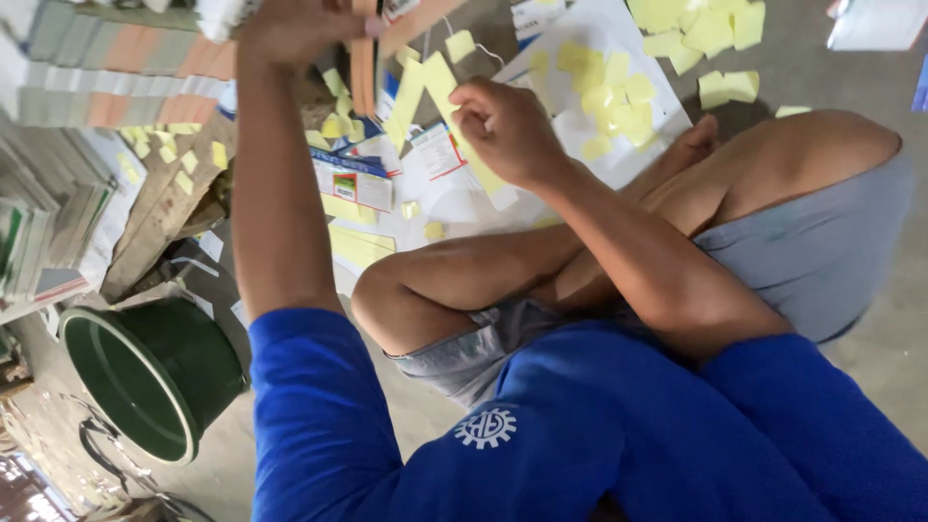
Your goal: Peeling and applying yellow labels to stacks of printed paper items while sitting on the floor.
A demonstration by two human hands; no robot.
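Observation:
I sit cross-legged on a concrete floor in a blue shirt and grey shorts. My left hand (295,29) is raised at the top edge, closed around a thin orange-brown flat stack (363,72) that hangs down from it; part of the stack is cut off by the frame. My right hand (505,130) reaches across my knee with its fingers pinched on a long pale yellow paper strip (435,82), which lies over printed blue, red and white packets (353,179) on the floor.
Several yellow paper pieces (619,92) lie scattered on a white sheet (667,126) and on the floor ahead. A green bucket (101,382) stands at the lower left. Stacked flat packs (116,72) and a wooden plank (159,208) fill the left side.

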